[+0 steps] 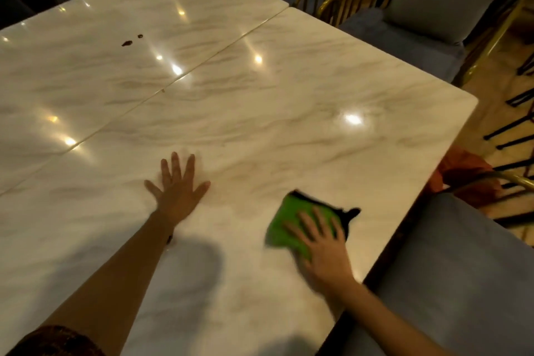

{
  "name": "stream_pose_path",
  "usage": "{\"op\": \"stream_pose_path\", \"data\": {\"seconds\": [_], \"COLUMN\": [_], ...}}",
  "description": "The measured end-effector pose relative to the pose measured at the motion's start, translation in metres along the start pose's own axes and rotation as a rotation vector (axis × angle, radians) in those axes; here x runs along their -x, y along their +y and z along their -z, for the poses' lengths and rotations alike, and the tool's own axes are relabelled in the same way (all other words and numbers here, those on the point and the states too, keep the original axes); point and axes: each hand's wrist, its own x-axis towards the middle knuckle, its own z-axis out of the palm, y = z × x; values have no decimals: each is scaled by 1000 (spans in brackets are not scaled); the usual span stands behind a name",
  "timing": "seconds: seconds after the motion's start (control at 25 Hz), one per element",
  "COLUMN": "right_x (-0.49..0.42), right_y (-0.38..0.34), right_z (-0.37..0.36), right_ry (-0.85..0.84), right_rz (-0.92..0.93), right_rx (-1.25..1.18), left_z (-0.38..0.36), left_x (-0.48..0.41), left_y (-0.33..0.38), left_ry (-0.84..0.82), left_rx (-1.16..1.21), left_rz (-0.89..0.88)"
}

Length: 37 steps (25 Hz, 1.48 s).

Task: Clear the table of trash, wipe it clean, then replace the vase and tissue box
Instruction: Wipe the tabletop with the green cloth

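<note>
Two marble tables [289, 89] stood edge to edge. One grey chair [448, 269] sat near right. The left hand [176, 191] lay spread flat on the near table, holding nothing. The right hand [323, 246] pressed straight fingers onto one green cloth [283, 228], near right. Two dark spots [127, 43] marked the far-left table.

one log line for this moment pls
phase: wiping | right hand: flat on green cloth | left hand: flat on table | brown spots: not yet wiped
</note>
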Motion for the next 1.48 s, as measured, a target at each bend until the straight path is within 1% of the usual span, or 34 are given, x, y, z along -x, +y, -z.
{"op": "stream_pose_path", "data": {"seconds": [0.04,0.12,0.2,0.28,0.4,0.52,0.56,0.64,0.72,0.8,0.88,1.0,1.08,1.2,1.28,1.36,1.48], "right_x": [-9,-19,-23,-14,35,113,134,149,129,90,46,-15,-48,-62,-47,-13,55], "right_y": [22,52,52,30,-30,-109,-123,-110,-66,-17,30,86,105,100,76,37,-20], "right_z": [6,21,26,26,13,-7,-8,-8,-6,0,10,25,34,39,36,29,12], "right_ry": [3,-17,-57,-54,-77,-49,-41,-38,5,-16,-75,-131,-137,-144,-154,-148,-71], "right_rz": [-131,-364,-498,-549,-459,-345,-321,-258,-256,-372,-482,-572,-610,-609,-539,-455,-309], "right_rx": [5,13,-18,-52,-51,-71,-63,-27,37,39,61,27,-3,-13,-17,-30,7], "left_z": [-7,-28,-39,-44,-48,-53,-53,-53,-53,-56,-60,-61,-63,-66,-66,-65,-61], "left_x": [13,44,67,83,99,108,108,106,105,105,105,104,102,99,98,101,107], "left_y": [12,36,53,58,48,38,38,38,37,35,35,35,34,34,32,33,50], "left_ry": [-3,-71,-149,-203,-195,-194,-205,-225,-216,-201,-181,-176,-172,-171,-152,-126,5], "left_rx": [-11,-51,-82,-88,-104,-140,-143,-154,-167,-165,-155,-146,-137,-123,-116,-84,-19], "left_rz": [-82,-232,-319,-342,-386,-424,-429,-437,-447,-440,-437,-425,-411,-416,-428,-426,-356]}}
